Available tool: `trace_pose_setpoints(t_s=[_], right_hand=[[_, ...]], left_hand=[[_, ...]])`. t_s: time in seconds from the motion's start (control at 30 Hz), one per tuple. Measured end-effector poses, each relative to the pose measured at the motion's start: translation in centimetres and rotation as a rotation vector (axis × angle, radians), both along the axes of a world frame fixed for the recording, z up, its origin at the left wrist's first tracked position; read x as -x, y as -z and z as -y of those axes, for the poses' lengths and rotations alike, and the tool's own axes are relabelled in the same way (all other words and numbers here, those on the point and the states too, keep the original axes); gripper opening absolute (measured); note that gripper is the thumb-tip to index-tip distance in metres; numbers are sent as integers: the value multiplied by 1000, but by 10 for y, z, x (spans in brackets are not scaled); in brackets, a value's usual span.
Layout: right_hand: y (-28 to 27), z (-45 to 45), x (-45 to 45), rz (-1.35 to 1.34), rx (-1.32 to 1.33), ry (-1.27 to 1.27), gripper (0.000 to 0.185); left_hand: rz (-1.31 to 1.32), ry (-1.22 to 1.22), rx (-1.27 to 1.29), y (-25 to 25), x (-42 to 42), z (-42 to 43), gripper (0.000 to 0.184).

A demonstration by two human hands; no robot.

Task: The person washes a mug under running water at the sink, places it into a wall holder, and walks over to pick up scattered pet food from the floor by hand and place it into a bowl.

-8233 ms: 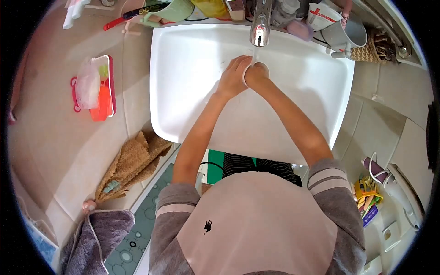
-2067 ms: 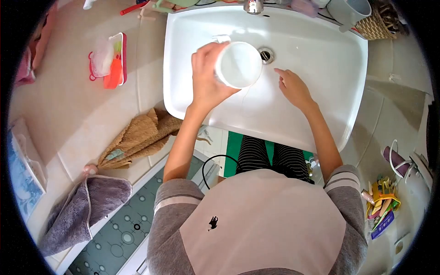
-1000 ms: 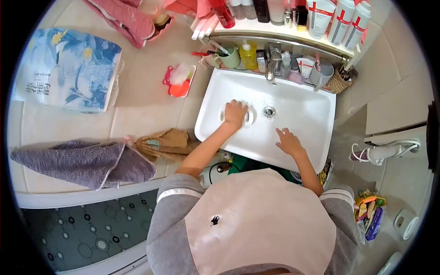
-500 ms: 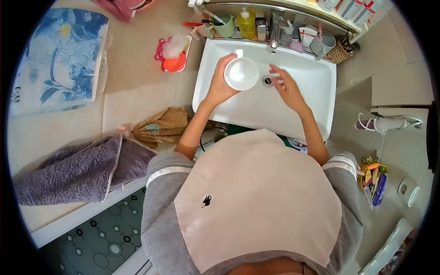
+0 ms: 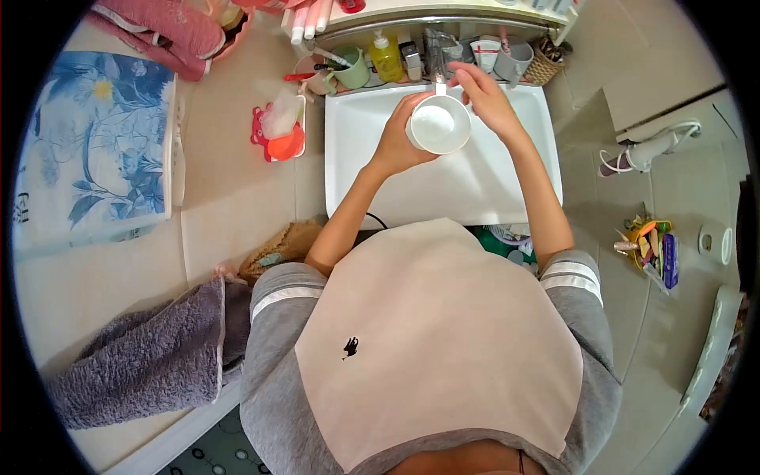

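A white mug (image 5: 440,127) is held over the sink, its open mouth facing up toward me. My left hand (image 5: 396,141) wraps around the mug's left side. The mug's handle points away from me, toward the metal faucet (image 5: 435,49). My right hand (image 5: 487,101) is just beyond the mug's upper right rim, its fingers apart and bent toward the faucet's outlet. Nothing shows in that hand, and whether its fingertips touch the faucet or handle is unclear. Below both hands lies the white sink basin (image 5: 364,186); the mug and hands hide its drain.
Behind the sink stand a green cup (image 5: 354,71) with toothbrushes, a yellow pump bottle (image 5: 386,59), a grey cup (image 5: 516,59) and a wicker basket (image 5: 546,63). A soap dish (image 5: 279,136) sits left, near a grey towel (image 5: 158,348). A hair dryer (image 5: 649,150) hangs right.
My left hand has brought the mug slightly right, closer to the faucet. My right hand has moved from over the drain up toward the faucet. The camera view has shifted.
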State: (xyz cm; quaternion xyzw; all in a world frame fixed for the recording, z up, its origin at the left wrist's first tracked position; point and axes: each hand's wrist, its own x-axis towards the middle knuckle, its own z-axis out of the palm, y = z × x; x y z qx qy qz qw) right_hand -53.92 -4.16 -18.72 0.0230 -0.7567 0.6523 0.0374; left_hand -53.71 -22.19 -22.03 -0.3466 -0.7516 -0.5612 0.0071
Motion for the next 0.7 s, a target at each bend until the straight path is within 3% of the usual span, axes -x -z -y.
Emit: trace_pose_setpoints(t_s=[0.03,0.1,0.17,0.23,0.3,0.37,0.4,0.47,0.6,0.67,0.7], right_hand=[[2,-7,-6,-7,-4,12,31],[-17,-11,-34,-388,-351,357,17],[-49,1,-70,-390,-396,377,10],[-54,10,-90,-558,-784,136,9],[-47,18,-93,-390,-884,49,13],[-34,19,-84,-47,-1328,-212,12],[-16,17,-79,-42,-1322,-202,12],[28,12,-71,-860,-1132,17,15],[25,8,-70,-705,-1155,-120,17],[7,10,-75,-388,-1328,-209,17],[0,12,-78,-388,-1328,-208,17]], left_hand=[[-25,18,-21,-1,0,-3,78],[-56,46,-41,-4,1,-8,80],[-170,9,-14,-3,-1,-12,84],[-138,24,-37,-5,-8,-15,82],[-108,43,-65,-9,-16,-23,80],[-386,88,15,-13,-22,-29,79],[-358,100,-31,-13,-27,-33,78],[-340,98,-66,-13,-34,-38,78],[-313,74,-175,-13,-39,-47,79],[-318,73,-181,-16,-41,-50,79],[-326,69,-184,-17,-42,-51,79]])
